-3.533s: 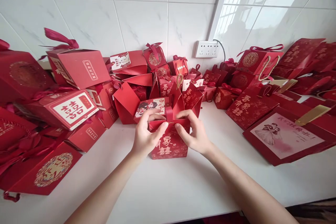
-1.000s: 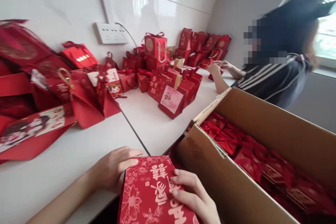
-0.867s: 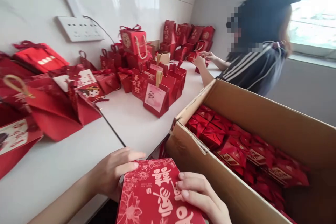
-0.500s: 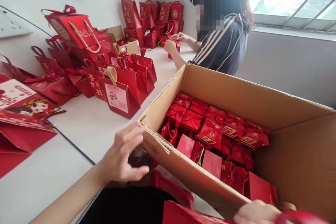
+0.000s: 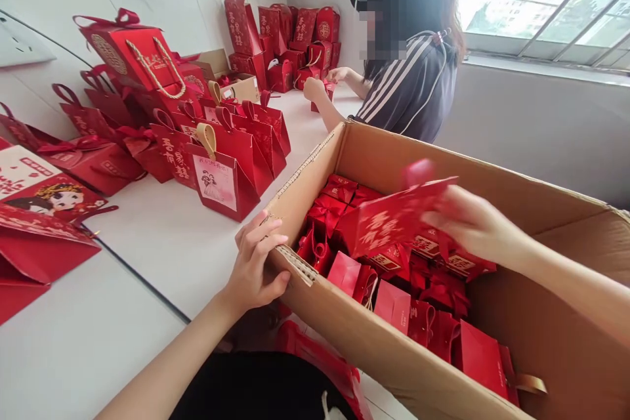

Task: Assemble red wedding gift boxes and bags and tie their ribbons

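My right hand (image 5: 475, 226) grips a red gift box with gold characters (image 5: 391, 220), blurred by motion, and holds it above the open cardboard box (image 5: 374, 341). Inside the carton lie several red gift boxes and small handled bags (image 5: 418, 315). My left hand (image 5: 256, 266) rests on the carton's near left corner, fingers curled over the cardboard rim. The white counter (image 5: 162, 243) lies just left of that hand.
Red gift bags and boxes (image 5: 224, 164) crowd the counter along the white tiled wall. Another person in a dark striped top (image 5: 411, 88) works at the far end of the counter, handling a small red box. A window (image 5: 541, 0) is at upper right.
The red box has gone from the counter, where both hands held it, to above the carton in my right hand alone. My left hand moved onto the carton's corner. My view swung right.
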A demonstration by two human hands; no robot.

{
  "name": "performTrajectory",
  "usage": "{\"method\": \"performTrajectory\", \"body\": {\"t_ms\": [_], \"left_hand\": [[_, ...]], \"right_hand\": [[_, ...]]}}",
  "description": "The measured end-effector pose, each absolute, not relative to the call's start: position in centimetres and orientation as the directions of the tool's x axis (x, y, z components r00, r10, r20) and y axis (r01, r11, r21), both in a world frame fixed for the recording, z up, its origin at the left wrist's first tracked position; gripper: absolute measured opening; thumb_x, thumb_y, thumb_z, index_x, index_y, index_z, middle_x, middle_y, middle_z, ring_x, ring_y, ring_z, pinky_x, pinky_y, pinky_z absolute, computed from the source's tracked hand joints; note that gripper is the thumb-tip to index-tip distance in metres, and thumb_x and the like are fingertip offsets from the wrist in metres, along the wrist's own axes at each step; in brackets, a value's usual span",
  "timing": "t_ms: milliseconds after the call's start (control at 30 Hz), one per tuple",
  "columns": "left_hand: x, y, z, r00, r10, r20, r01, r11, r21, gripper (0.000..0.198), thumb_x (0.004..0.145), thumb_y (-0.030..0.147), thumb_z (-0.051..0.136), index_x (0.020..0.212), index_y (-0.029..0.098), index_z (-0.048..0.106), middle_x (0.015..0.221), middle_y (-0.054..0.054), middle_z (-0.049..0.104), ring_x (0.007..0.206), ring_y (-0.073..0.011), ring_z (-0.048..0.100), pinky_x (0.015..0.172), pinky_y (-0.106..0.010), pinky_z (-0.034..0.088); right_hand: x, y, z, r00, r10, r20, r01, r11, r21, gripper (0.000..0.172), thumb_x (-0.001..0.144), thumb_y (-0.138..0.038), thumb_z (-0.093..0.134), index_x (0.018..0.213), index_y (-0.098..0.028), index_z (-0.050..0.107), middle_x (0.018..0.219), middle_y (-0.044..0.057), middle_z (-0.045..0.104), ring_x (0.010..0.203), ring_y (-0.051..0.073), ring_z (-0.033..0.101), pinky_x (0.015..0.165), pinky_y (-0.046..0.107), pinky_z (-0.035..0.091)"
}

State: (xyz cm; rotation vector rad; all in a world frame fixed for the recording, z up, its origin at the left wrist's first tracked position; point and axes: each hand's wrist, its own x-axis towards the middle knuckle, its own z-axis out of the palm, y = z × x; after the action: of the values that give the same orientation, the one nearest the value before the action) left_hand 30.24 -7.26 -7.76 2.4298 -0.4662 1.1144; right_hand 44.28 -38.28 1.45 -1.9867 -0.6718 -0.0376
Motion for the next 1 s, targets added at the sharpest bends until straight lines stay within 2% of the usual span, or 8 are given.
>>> {"method": "performTrajectory", "body": {"t_ms": [67,200,400,600,767,833,933,1000], "left_hand": [[30.2,-7.4,-7.9,0.632,-0.109,0.767,-0.448,-0.859,0.247,0.039,0.087,0.037,0.048,0.123,0.024,0.042,0.125,-0.012,0.05,0.136,-0.0339,0.035,0.108,-0.053,0.033],[29.7,-7.5,-7.6,0.691,-0.121,0.713,-0.432,-0.859,0.273,0.042,0.086,0.036,0.049,0.125,0.024,0.039,0.131,-0.013,0.046,0.138,-0.0355,0.031,0.108,-0.053,0.032],[29.3,-7.6,-7.2,0.736,-0.137,0.663,-0.421,-0.859,0.29,0.043,0.086,0.031,0.05,0.126,0.023,0.035,0.132,-0.014,0.045,0.14,-0.0346,0.028,0.108,-0.051,0.03],[29.5,-7.7,-7.8,0.733,-0.12,0.67,-0.41,-0.863,0.294,0.048,0.083,0.032,0.053,0.126,0.024,0.034,0.133,-0.014,0.044,0.139,-0.0356,0.029,0.109,-0.051,0.029],[29.5,-7.6,-7.9,0.715,-0.119,0.689,-0.437,-0.845,0.308,0.047,0.084,0.032,0.053,0.127,0.023,0.037,0.133,-0.014,0.046,0.14,-0.0338,0.028,0.109,-0.047,0.029],[29.5,-7.6,-7.9,0.705,-0.126,0.698,-0.459,-0.832,0.313,0.049,0.084,0.032,0.054,0.129,0.022,0.037,0.134,-0.014,0.047,0.141,-0.0336,0.027,0.11,-0.047,0.028],[29.5,-7.6,-7.7,0.717,-0.14,0.682,-0.468,-0.822,0.323,0.052,0.085,0.033,0.054,0.132,0.022,0.037,0.136,-0.015,0.048,0.143,-0.0341,0.026,0.111,-0.048,0.028],[29.3,-7.6,-7.3,0.743,-0.151,0.652,-0.457,-0.826,0.33,0.057,0.085,0.035,0.055,0.137,0.021,0.035,0.138,-0.015,0.047,0.143,-0.0346,0.026,0.111,-0.048,0.029]], "right_hand": [[47.2,-34.6,-0.6,0.649,0.733,0.202,0.493,-0.203,-0.846,0.028,0.084,-0.038,0.062,0.1,-0.015,0.068,0.094,0.008,0.071,0.089,0.022,0.068,0.079,0.037,0.055],[48.7,-28.0,-6.2,0.426,0.892,0.15,0.436,-0.057,-0.898,0.026,0.087,-0.027,0.054,0.109,-0.018,0.06,0.098,0.006,0.072,0.091,0.021,0.07,0.079,0.036,0.057],[48.7,-24.0,-11.9,0.42,0.902,0.099,0.479,-0.128,-0.868,0.019,0.079,-0.02,0.064,0.098,-0.019,0.062,0.1,0.007,0.072,0.094,0.022,0.068,0.084,0.038,0.056],[47.6,-24.2,-13.5,0.445,0.895,0.034,0.53,-0.233,-0.815,0.045,0.072,-0.025,0.074,0.113,-0.016,0.057,0.106,0.012,0.071,0.09,0.027,0.07,0.083,0.042,0.056],[47.3,-25.2,-12.5,0.507,0.862,0.026,0.593,-0.327,-0.736,0.06,0.066,-0.021,0.076,0.123,-0.016,0.056,0.125,0.017,0.062,0.114,0.032,0.061,0.096,0.048,0.05],[48.0,-26.0,-10.6,0.501,0.866,0.015,0.629,-0.352,-0.693,0.048,0.064,-0.018,0.074,0.112,-0.018,0.063,0.116,0.014,0.067,0.107,0.031,0.065,0.094,0.046,0.051],[48.8,-27.3,-6.1,0.446,0.895,-0.014,0.69,-0.354,-0.632,0.007,0.072,-0.022,0.066,0.078,-0.022,0.07,0.081,0.006,0.073,0.077,0.025,0.071,0.077,0.037,0.056],[48.6,-27.6,-2.5,0.415,0.91,0.002,0.732,-0.333,-0.594,0.012,0.08,-0.028,0.059,0.08,-0.024,0.071,0.078,0.005,0.074,0.07,0.024,0.071,0.068,0.035,0.056]]}}
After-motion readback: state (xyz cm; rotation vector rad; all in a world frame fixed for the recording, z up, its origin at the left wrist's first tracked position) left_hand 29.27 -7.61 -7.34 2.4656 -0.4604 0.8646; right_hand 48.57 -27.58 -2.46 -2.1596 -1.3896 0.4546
